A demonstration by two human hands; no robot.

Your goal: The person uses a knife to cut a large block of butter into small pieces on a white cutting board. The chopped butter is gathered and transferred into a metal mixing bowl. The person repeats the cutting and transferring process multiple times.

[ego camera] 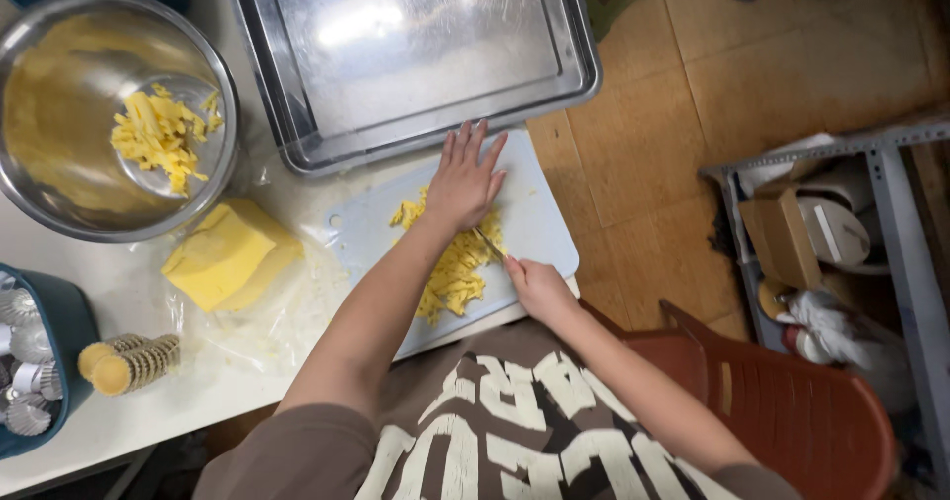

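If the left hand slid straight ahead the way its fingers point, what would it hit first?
Probably the rim of the empty metal baking tray. The left hand lies flat on the cutting board, fingers aimed at it, with little board between.

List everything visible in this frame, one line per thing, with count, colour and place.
cutting board: one, pale blue-white, table edge in front of the person
chopped yellow pieces: one pile, on the board
knife: one, thin blade, over the pile
yellow block: one, on clear plastic wrap left of the board
steel bowl: one, silver, upper left, holding yellow shreds
baking tray: one, silver, behind the board
stacked fluted moulds: two stacks, tan, lower left
blue bin: one, far left, with silver moulds
chair: one, red-brown, lower right
metal shelf: one, grey, right, with boxes
left hand: flat on the pile
right hand: gripping the knife
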